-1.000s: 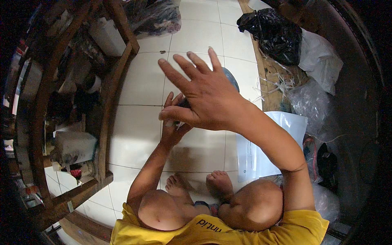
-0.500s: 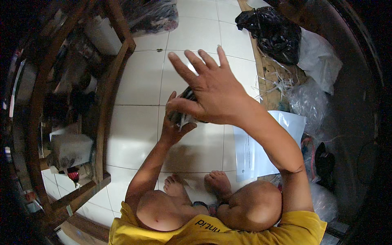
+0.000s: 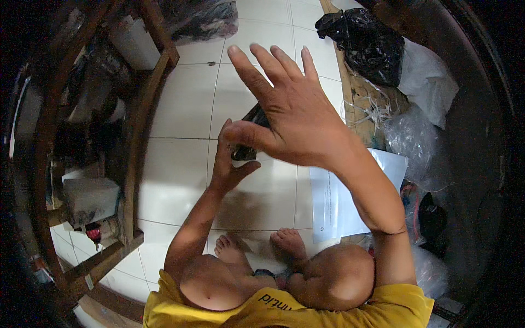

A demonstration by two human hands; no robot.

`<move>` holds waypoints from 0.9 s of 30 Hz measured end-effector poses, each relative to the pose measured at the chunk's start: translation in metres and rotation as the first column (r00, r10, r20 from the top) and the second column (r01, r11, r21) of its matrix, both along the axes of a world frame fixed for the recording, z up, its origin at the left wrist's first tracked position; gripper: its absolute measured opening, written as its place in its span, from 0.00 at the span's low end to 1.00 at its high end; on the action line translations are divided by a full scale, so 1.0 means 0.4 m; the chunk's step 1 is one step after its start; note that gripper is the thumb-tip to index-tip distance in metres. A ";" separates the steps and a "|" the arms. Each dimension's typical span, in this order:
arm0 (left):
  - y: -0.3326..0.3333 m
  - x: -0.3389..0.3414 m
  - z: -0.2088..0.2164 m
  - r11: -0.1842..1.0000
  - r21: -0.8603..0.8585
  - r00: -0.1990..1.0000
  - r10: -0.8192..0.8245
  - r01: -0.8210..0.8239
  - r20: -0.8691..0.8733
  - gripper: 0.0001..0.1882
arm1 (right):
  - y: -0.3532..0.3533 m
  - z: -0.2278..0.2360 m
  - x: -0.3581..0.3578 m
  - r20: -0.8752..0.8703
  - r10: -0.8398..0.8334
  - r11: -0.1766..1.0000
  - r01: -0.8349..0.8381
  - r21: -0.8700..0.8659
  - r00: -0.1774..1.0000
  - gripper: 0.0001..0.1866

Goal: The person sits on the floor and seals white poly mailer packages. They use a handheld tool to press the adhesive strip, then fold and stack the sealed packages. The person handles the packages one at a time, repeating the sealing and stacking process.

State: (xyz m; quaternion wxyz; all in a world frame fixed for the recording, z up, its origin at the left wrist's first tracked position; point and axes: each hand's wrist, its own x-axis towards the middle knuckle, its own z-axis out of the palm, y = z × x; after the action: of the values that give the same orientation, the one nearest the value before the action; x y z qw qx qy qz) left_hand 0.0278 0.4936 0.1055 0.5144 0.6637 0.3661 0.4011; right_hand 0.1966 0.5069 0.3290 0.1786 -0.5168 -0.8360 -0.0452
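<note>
My right hand is raised in the middle with its fingers spread, palm down, and holds nothing. Below and left of it, my left hand is open, its thumb standing apart from its fingers. A dark, shiny, flat-looking thing lies between my left fingers and the right hand. My right hand and thumb cover most of it, so its kind does not show. A strip of floor shows between my left thumb and this thing.
White floor tiles lie beneath. At the left stands a wooden rack with a whitish block. On the right are a white plastic mailer, a black plastic bag, clear plastic and white string scraps. My knees are close below.
My right hand has risen slightly and shifted right, still spread. The dark thing shows less of its pale streaks, and a gap has opened between it and my left thumb.
</note>
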 end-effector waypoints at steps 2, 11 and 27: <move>0.007 0.005 -0.006 1.000 0.000 0.999 0.017 -0.017 -0.032 0.59 | 0.014 -0.041 0.011 0.024 0.002 0.999 -0.001 -0.041 1.000 0.50; 0.021 0.000 0.001 0.999 -0.030 0.999 -0.043 0.044 0.020 0.58 | 0.032 -0.018 0.007 0.027 -0.036 0.999 0.037 -0.023 0.999 0.49; 0.045 0.011 -0.017 0.982 -0.168 0.991 -0.105 0.090 -0.085 0.53 | 0.037 -0.083 0.047 -0.096 -0.028 0.996 0.036 0.086 0.995 0.52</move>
State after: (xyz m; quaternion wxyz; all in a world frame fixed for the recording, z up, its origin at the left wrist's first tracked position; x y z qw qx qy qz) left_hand 0.0323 0.5116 0.0985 0.5686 0.6543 0.3886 0.3123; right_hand 0.2153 0.5215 0.2958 0.2398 -0.5235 -0.8154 -0.0603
